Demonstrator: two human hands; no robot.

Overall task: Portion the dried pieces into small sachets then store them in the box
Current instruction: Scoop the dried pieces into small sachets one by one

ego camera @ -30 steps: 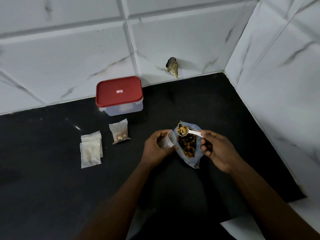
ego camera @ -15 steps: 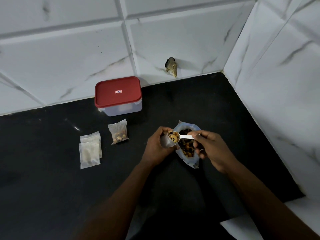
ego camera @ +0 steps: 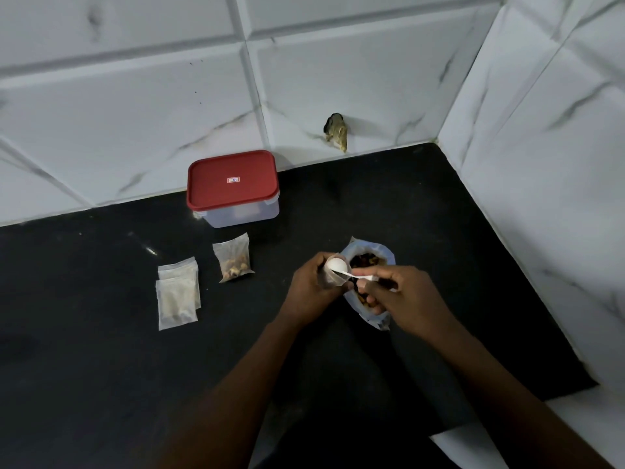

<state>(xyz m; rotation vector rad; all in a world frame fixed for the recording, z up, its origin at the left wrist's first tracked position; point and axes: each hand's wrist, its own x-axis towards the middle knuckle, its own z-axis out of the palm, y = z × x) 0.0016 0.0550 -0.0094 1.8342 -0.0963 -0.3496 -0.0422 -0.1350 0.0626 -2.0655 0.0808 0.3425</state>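
**As the spoon is upended, a second sachet is being filled**

Where the black table (ego camera: 101, 367) meets the white marble-tiled wall (ego camera: 372, 62), a clear plastic box with a red lid (ego camera: 233, 187) is stood, its lid on. Nearer, an open clear plastic bag (ego camera: 384, 253) of brown and yellow dried pieces (ego camera: 363, 259) is laid on the table between the hands. One filled small translucent sachet (ego camera: 234, 258) is laid just in front of the box, and two empty flat sachets (ego camera: 177, 292) are overlapped to its left. A further sachet (ego camera: 333, 281) is held open by the left grip (ego camera: 313, 287), curled round it. The handle of a small white plastic spoon (ego camera: 338, 266) is pinched by the right grip (ego camera: 406, 299).

A second ago the spoon was held heaped above the bag. Now its bowl is turned underside-up at the sachet mouth, so the load is judged to be tipped in. Closing the sachet and boxing it are not yet done.

On the lid a small red-and-white sticker (ego camera: 233, 180) is seen, but its writing cannot be read.
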